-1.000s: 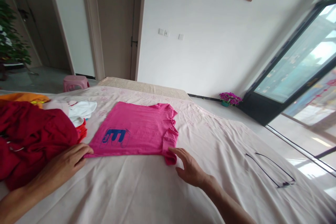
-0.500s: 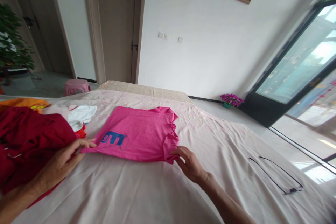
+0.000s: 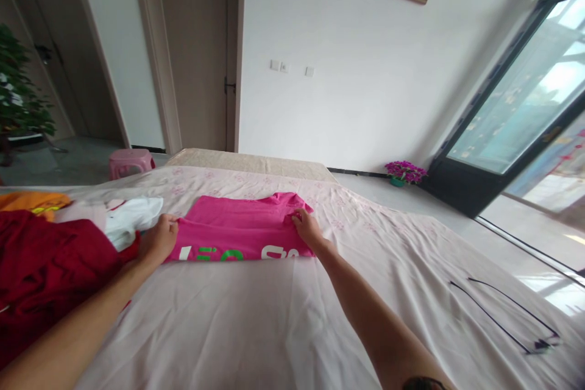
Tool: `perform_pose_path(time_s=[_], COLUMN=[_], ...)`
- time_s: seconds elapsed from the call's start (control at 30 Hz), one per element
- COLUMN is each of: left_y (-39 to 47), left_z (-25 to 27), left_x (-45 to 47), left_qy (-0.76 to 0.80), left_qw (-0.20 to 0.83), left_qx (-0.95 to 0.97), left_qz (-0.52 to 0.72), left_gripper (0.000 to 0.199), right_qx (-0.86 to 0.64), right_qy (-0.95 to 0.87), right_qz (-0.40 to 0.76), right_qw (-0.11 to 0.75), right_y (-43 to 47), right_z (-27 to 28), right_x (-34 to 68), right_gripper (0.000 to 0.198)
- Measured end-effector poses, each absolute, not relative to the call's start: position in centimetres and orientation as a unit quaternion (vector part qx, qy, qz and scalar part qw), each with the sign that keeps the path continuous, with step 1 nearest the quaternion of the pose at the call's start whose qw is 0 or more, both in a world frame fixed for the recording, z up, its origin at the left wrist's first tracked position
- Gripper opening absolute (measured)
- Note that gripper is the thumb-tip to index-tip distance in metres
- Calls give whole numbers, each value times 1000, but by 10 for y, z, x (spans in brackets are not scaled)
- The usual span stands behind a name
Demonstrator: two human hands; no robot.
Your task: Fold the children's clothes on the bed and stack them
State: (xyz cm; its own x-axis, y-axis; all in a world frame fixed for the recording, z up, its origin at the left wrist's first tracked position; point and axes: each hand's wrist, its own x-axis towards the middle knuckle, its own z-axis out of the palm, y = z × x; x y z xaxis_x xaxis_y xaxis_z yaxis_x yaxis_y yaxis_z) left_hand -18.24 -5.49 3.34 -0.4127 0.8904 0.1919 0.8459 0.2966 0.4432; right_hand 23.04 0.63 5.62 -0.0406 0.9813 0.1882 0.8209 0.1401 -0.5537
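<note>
A pink T-shirt (image 3: pixel 237 234) lies on the pale flowered bed sheet (image 3: pixel 237 323), its near side folded over toward the far side. White and green print shows along the folded flap. My left hand (image 3: pixel 161 237) pinches the flap's left corner, close to the clothes pile. At the other end, my right hand (image 3: pixel 307 228) grips the flap near the sleeve. Both hands have their fingers closed on the fabric.
Left of the shirt is a heap with a dark red garment (image 3: pixel 59 274), a white cloth (image 3: pixel 134 216) and an orange garment (image 3: pixel 34 202). Eyeglasses (image 3: pixel 507 317) lie on the sheet at right. A pink stool (image 3: pixel 132 161) stands beyond the bed.
Both hands have moved away from me, lifting the shirt's near edge and folding it over. The blue print is now covered, and white and green lettering has appeared.
</note>
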Motion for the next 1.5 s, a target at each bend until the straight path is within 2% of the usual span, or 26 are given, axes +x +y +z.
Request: perform_pose_path(time_s=[0.13, 0.27, 0.37, 0.5, 0.73, 0.83, 1.0, 1.07, 1.13, 1.2, 1.37, 1.5], left_y=[-58, -88, -112, -120, -135, -174, -220, -219, -210, -200, -186, -183], left_z=[19, 19, 19, 19, 45, 45, 44, 51, 61, 68, 57, 24], left_x=[-184, -190, -198, -200, -191, -188, -182, -176, -163, -142, -74, -50], left_qy=[778, 648, 556, 535, 547, 543, 548, 558, 559, 548, 489, 452], left_qw=[-2, -83, -66, -64, -78, -52, 66, 82, 95, 112, 110, 41], left_qx=[592, 712, 798, 822, 815, 822, 827, 818, 812, 812, 839, 865], left_qz=[209, 258, 224, 185, 176, 165, 110, 117, 142, 165, 213, 214], left_gripper=[42, 41, 33, 34, 22, 22, 19, 10, 16, 23, 23, 36], right_qx=[-659, -586, -485, -469, -473, -462, -459, -506, -571, -625, -699, -655], right_qy=[-708, -774, -854, -874, -870, -877, -878, -846, -799, -759, -692, -712], right_qz=[99, 18, -7, -38, -75, -50, 80, 109, 123, 128, 127, 160], right_qw=[235, 239, 188, 122, 118, 122, 112, 128, 142, 132, 131, 197], right_y=[-2, -44, -75, -80, -83, -121, -171, -169, -156, -139, -112, -104], right_z=[56, 61, 58, 50, 71, 74, 83, 92, 101, 105, 86, 62], right_x=[241, 261, 268, 262, 273, 292, 314, 317, 314, 305, 267, 253], right_gripper=[41, 30, 30, 38, 32, 36, 57, 50, 35, 28, 45, 33])
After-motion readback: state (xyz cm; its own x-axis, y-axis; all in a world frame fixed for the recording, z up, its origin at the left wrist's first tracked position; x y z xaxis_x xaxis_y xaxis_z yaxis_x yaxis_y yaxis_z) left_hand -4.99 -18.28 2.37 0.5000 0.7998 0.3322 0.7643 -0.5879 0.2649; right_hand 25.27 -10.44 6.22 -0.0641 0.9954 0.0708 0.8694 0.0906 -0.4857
